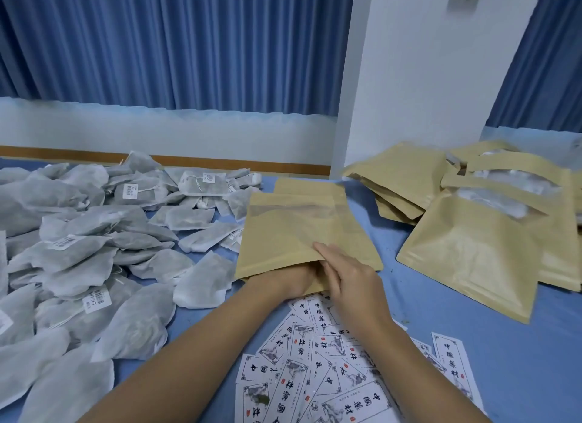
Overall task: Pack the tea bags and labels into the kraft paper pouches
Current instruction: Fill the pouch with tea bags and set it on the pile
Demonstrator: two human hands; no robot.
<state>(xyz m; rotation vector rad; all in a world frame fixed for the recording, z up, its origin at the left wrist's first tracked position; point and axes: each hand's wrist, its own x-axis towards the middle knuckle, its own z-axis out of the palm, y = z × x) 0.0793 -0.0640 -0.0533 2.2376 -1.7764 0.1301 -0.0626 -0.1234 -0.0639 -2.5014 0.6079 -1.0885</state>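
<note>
A kraft paper pouch (293, 230) lies flat on the blue table (529, 369), its open mouth towards me. My left hand (285, 282) is pushed into that mouth up to the knuckles, so its fingers are hidden inside. My right hand (352, 281) holds the pouch's open edge, index finger stretched over the top sheet. A wide heap of grey-white tea bags (94, 249) with small tags covers the table's left side. Printed white labels (315, 359) are scattered under my forearms.
At the right, several kraft pouches with clear windows (478, 252) are piled up, white contents showing through. Behind them lies a stack of flat pouches (400, 177). A white pillar (409, 76) and blue curtains stand behind the table.
</note>
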